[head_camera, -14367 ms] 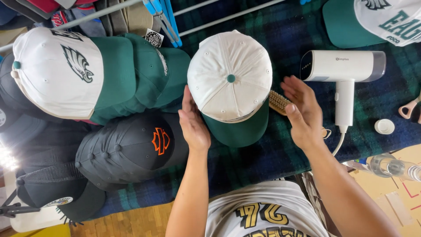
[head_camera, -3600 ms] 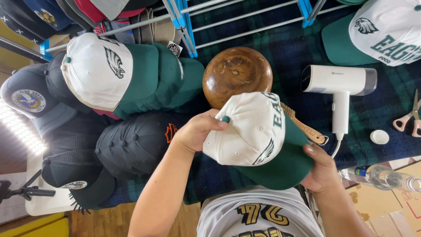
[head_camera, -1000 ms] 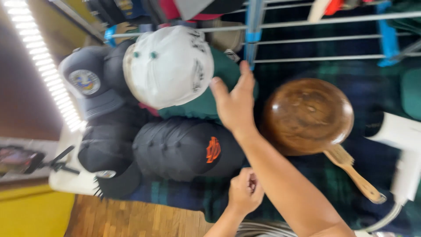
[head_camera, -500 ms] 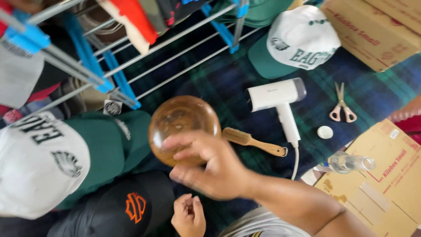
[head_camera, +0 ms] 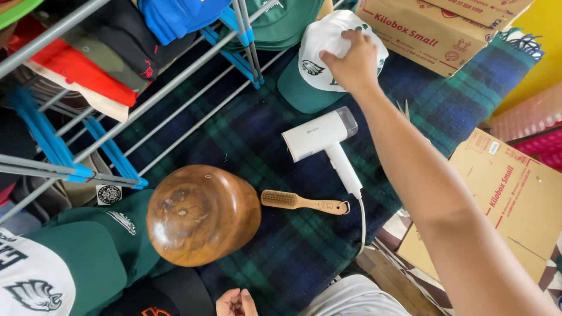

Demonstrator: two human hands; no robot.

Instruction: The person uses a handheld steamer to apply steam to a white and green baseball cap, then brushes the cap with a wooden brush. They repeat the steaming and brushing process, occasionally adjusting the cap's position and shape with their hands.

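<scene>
I note the wooden hat block (head_camera: 203, 214) at left. My left hand (head_camera: 235, 303) sits curled, empty, at the bottom edge. Brush (head_camera: 303, 202) and white dryer (head_camera: 321, 137) lie mid-blanket with room around them. My right hand (head_camera: 352, 61) grips the white-and-green cap (head_camera: 328, 41), which touches the cardboard box (head_camera: 421, 32).

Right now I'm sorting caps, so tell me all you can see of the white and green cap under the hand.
The cap has a white crown with a dark bird-head emblem on its side and a green brim. It looks like cloth. It lies on the plaid blanket, brim toward the hair dryer, near a cardboard box. The right hand rests on its crown, hiding part of it.
</scene>
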